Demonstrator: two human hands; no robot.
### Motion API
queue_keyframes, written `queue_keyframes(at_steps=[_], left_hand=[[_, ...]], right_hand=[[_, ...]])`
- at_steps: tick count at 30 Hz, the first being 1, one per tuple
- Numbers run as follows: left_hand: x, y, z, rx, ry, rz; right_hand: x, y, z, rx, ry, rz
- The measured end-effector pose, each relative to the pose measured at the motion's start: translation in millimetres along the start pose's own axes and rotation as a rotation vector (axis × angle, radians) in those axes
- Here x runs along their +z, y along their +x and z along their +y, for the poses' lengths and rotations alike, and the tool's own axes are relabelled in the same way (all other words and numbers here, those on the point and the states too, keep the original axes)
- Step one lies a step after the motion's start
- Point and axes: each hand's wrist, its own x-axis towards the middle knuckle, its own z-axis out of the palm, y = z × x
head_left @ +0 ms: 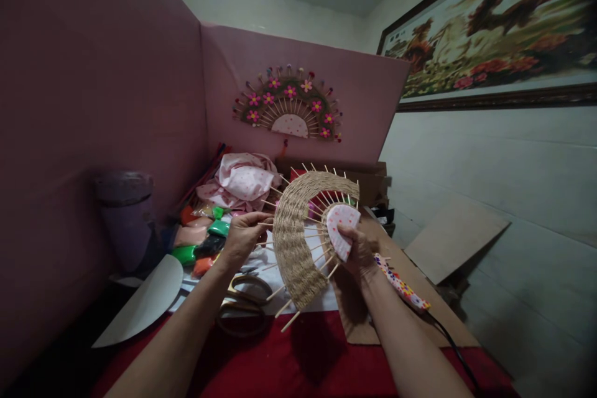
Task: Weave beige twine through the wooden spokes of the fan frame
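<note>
I take the pink board (pixel 368 99) as my marker. To its right I see a framed picture (pixel 494 31) with flowers in it, hung on the pale wall (pixel 448 143). Before the board, toward its left, I have a heap of dotted cloth (pixel 245 175), then small coloured bags (pixel 186 255) nearer me. Left of the board stands a purplish bin (pixel 125 224). In front of its right side lies cardboard (pixel 357 329).
</note>
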Motion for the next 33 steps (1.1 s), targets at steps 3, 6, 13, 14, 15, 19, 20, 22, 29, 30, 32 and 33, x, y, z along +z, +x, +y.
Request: queue_keyframes(at_steps=[3,6,13,14,15,19,20,22,29,30,32,33], left_hand=[[-0.7,1,1,0.075,0.006,-0.004],[-2.4,2,2,0.095,0.021,0.008],[-8.7,6,-2,0.25,0.224,0.184],[-10.3,7,-3,0.31,0.289,0.212],[-12.1,7,-3,0.377,0.365,0.236],[-19.4,7,-4,0.591,0.642,0.25],[-20.7,7,-4,0.625,0.687,0.234],[-22.7,8,-3,0.68,0.749,0.194],[-24.9,13,0,0.664,0.689,0.138],[-24.8,13,0,0.623,0.643,0.124],[-24.3,14,0,0.492,0.511,0.091],[-23.7,14,0,0.415,0.436,0.073]], right_hand=[[-2,-1,0,0.017,-0.012,-0.042],[-3,-3,-1,0.054,-0.012,-0.087],[-1,-8,-3,0.143,-0.025,-0.087],[-1,-8,-3,0.156,-0.022,-0.09],[-1,-8,-3,0.168,-0.019,-0.094],[0,-8,-6,0.198,-0.021,-0.093],[0,-8,-7,0.198,-0.024,-0.093],[0,-8,-10,0.203,-0.028,-0.105],[-8,-8,-19,0.278,-0.048,-0.155],[-9,-8,-19,0.267,-0.042,-0.163],[-12,-7,-20,0.27,-0.041,-0.172],[-13,-7,-21,0.283,-0.045,-0.167]])
